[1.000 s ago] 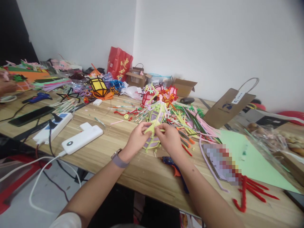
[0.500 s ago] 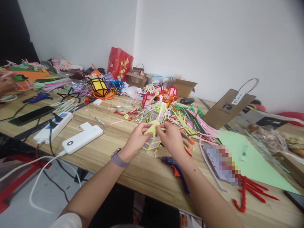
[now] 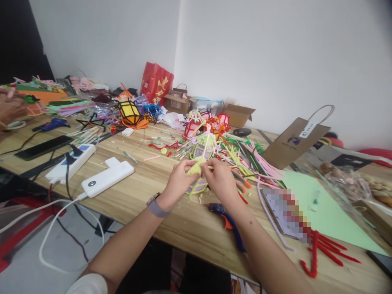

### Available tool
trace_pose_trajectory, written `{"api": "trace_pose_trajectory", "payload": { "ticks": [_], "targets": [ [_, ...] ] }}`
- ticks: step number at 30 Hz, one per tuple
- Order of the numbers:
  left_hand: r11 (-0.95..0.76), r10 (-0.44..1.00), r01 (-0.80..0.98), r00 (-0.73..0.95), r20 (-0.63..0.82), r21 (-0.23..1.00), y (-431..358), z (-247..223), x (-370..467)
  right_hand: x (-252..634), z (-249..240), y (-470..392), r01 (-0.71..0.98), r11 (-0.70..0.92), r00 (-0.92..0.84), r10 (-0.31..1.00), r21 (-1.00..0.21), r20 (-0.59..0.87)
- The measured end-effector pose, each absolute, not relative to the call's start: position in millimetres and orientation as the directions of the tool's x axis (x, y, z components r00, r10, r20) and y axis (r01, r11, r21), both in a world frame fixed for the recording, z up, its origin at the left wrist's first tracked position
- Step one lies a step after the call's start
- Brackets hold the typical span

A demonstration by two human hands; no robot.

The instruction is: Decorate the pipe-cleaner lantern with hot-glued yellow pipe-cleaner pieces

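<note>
A small lantern [image 3: 199, 186] with lilac panels and a yellow-green frame is at the middle of the table, partly behind my hands. My left hand [image 3: 181, 179] has its fingers closed on the lantern's yellow-green top from the left. From the right, my right hand [image 3: 219, 177] pinches at the same top, its thumb and forefinger close to the left fingertips. Another lilac and green lantern [image 3: 204, 150] stands just behind. The blue glue gun [image 3: 228, 220] lies under my right forearm.
White power bank [image 3: 107, 179] and power strip [image 3: 72, 163] lie left with cables. Pipe cleaners [image 3: 241, 157], a paper bag [image 3: 295, 143] and green sheet [image 3: 324, 204] are right. Red and pink lanterns [image 3: 192, 128] stand behind. Another person's hand [image 3: 10, 108] shows far left.
My left hand has shifted slightly and its fingers cover more of the lantern's top. The whole view has moved a little. The other person's hand is farther into view.
</note>
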State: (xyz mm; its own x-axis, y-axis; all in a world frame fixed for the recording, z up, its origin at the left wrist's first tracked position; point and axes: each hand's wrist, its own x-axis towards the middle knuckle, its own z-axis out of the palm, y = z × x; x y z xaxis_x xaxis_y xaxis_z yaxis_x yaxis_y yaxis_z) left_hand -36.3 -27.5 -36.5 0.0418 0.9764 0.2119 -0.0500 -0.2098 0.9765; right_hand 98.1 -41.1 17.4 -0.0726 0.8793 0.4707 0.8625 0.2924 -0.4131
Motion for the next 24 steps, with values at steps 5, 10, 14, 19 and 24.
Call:
{"api": "trace_pose_trajectory", "payload": {
  "ticks": [5,10,14,19,24],
  "targets": [
    [-0.185,0.982,-0.026,0.029,0.186,0.982,-26,-38,-36,108,19,-41,0.727,0.326,-0.117,0.926,-0.605,0.358],
    [-0.189,0.981,0.005,0.035,0.188,0.982,-25,-38,-36,111,21,-42,0.712,0.350,-0.138,0.920,-0.608,0.367],
    [-0.196,0.980,0.030,0.035,0.195,0.980,-25,-38,-36,110,20,-42,0.729,0.350,-0.126,0.913,-0.588,0.387],
    [-0.312,0.950,0.125,0.019,0.312,0.942,-36,-28,-40,112,20,-43,0.702,0.361,-0.086,0.899,-0.614,0.430],
    [-0.471,0.816,0.430,-0.119,0.566,0.770,-61,-8,-42,118,28,-55,0.658,0.368,-0.009,0.876,-0.657,0.481]
  ]
}}
